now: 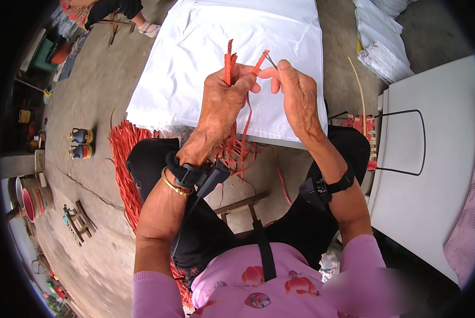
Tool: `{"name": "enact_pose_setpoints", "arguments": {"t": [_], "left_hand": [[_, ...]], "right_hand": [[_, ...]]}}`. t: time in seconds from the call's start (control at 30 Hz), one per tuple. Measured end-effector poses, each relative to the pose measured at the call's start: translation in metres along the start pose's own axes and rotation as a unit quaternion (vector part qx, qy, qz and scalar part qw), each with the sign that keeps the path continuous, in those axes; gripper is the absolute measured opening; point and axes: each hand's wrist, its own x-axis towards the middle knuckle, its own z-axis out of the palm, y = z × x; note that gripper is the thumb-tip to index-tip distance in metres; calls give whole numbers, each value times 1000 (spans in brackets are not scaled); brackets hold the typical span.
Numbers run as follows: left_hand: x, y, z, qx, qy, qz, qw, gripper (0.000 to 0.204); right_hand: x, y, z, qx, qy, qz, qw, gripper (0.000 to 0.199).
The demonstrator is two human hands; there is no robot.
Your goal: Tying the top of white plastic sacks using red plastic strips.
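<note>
Head view, looking down over the lap: the left hand [224,98] is clenched round a small bunch of orange-red flat strips [229,66], their cut ends standing up above the fist and their long tails [236,151] trailing down between the knees. The right hand [296,93] pinches, between thumb and forefinger, a thin dark needle-like tool [271,61] whose tip meets the end of a single strip [261,62] bent off from the bunch; the other fingers are loosely curled. Both hands are held just above the near edge of a white cloth-covered table [195,79]. The strips appear light, thin and limp, probably plastic or dyed fibre; they would likely bend without cracking yet fray or split along their length, and look smooth enough to slip, so a firm grip close to the working ends, as the left hand gives, seems the sound hold. A larger sheaf of like strips [123,159] lies on the concrete floor [94,106] beside the left knee. Black wrist straps sit on both forearms, with a gold bangle [172,184] on the left. Also present: two small dark jars [80,143] on the floor, a red-lined bucket [32,201] at left, a white appliance top [433,175] with a dark wire loop at right, folded white cloths [380,42] beyond.
</note>
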Motion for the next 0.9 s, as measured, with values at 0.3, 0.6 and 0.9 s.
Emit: {"name": "enact_pose_setpoints", "arguments": {"t": [0.3,0.6,0.9], "left_hand": [[-9,5,-14,52,-26,-18,998,20],[-8,1,-15,54,-31,4,998,18],[-8,0,-16,67,-18,9,998,18]], "right_hand": [[5,10,-8,-81,31,-16,996,37],[5,15,-6,-113,27,-53,992,37],[5,14,-8,-126,38,-58,990,37]]}}
